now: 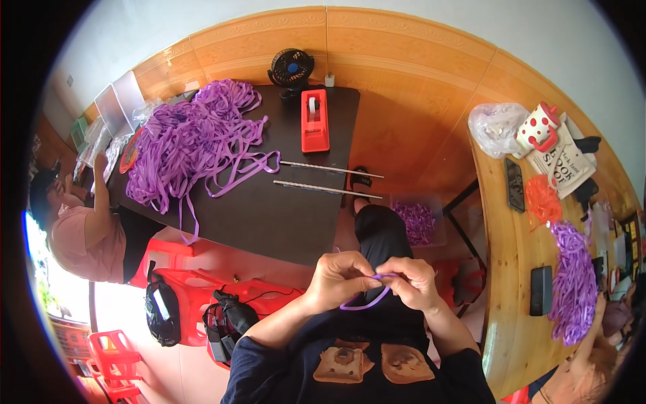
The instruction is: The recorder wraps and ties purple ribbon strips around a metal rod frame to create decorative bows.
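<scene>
Together, left hand [342,280] and right hand [413,283] pinch a narrow purple ribbon [367,307] crosswise below frame centre, slack bowing lower-left.

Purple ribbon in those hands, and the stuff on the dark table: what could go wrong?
The purple ribbon might slip, since the left hand and right hand seem to pinch it just with fingertips. The big ribbon pile could tangle, as its strands cross in messy loops. The two thin rods stick out past the edge of the dark table, so a bump could perhaps knock them.
</scene>
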`<state>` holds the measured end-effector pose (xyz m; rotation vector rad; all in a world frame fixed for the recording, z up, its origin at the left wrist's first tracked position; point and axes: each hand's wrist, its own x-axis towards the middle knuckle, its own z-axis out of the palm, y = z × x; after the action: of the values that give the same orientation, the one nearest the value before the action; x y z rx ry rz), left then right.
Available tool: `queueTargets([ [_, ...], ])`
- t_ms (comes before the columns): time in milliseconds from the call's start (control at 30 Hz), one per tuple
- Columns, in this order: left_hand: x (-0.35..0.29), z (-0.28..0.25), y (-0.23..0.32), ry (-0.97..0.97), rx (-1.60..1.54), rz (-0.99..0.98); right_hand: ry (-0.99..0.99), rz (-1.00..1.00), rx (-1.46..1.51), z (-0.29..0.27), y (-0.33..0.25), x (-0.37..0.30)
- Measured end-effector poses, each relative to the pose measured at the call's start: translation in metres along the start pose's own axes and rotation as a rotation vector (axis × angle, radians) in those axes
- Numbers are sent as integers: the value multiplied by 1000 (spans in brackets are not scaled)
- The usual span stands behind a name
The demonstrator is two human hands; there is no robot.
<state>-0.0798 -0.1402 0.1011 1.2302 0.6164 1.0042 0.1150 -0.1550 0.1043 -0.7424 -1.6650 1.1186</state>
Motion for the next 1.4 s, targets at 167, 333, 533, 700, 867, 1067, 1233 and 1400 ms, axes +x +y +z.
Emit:
queueTargets([
  [167,0,0,5,-42,-81,-100,4,-121,-90,-3,-9,8],
  [333,-4,0,6,-68,-118,-216,-71,-265,-282,-7,-7,5],
  [533,-7,-1,17,-140,69,-241,-32,-349,-420,-4,-16,1],
  [700,-9,-1,26,-169,185,-172,-54,-435,-501,1,-21,2],
  [867,-13,1,22,-144,300,-19,-29,-425,-446,8,-20,0],
  [1067,-19,10,26,-33,747,457,-3,-231,-273,10,-23,1],
  [1233,-18,-1,20,7,294,-43,-34,-106,-339,1,-36,8],
  [1400,-18,-7,0,8,-122,-322,-83,-278,-637,-23,-20,17],
])
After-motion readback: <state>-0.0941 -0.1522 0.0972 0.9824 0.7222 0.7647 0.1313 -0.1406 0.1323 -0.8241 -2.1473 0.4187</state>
